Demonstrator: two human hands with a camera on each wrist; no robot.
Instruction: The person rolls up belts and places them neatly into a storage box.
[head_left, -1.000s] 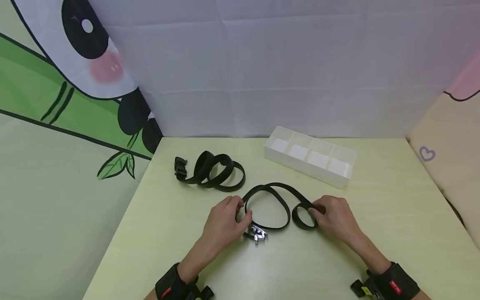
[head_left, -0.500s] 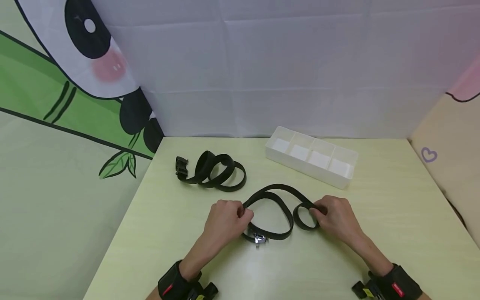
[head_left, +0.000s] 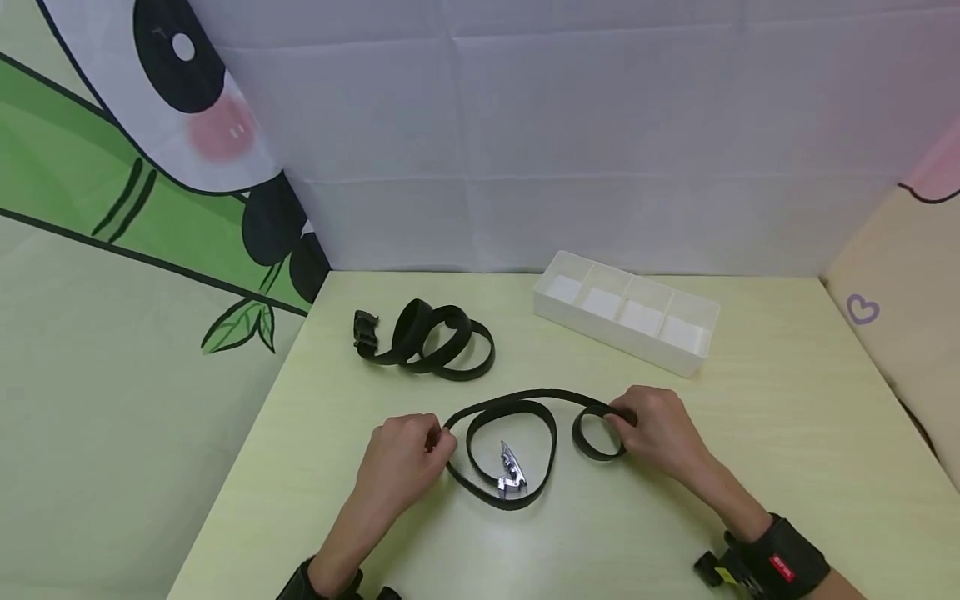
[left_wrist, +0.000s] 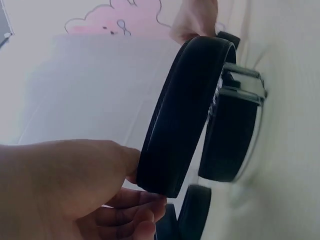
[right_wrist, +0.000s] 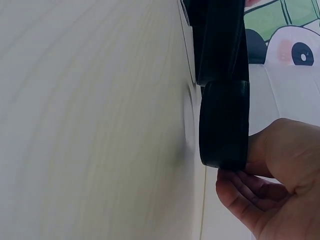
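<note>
A black belt (head_left: 550,467) stands on edge in loose loops on the table, its silver buckle (head_left: 512,477) lying inside the larger loop. At that loop's left side, my left hand (head_left: 405,460) pinches the strap between thumb and fingers. The left wrist view shows the strap (left_wrist: 185,115) rising from those fingertips, with the buckle end behind it. My right hand (head_left: 660,429) pinches the belt at the small right-hand coil (head_left: 597,454). In the right wrist view, thumb and fingers of the right hand (right_wrist: 272,180) meet at the coil's edge.
Behind the left hand lies a second black belt (head_left: 420,333), loosely coiled, with a black clip buckle (head_left: 365,332). A white tray (head_left: 622,333) with several compartments sits at the back right. A printed cloth (head_left: 525,150) hangs beyond the table's (head_left: 787,400) far edge.
My left hand has moved left and toward me, pulling the belt's strap with it. The larger loop has shifted and the buckle now shows inside it. My right hand has barely moved.
</note>
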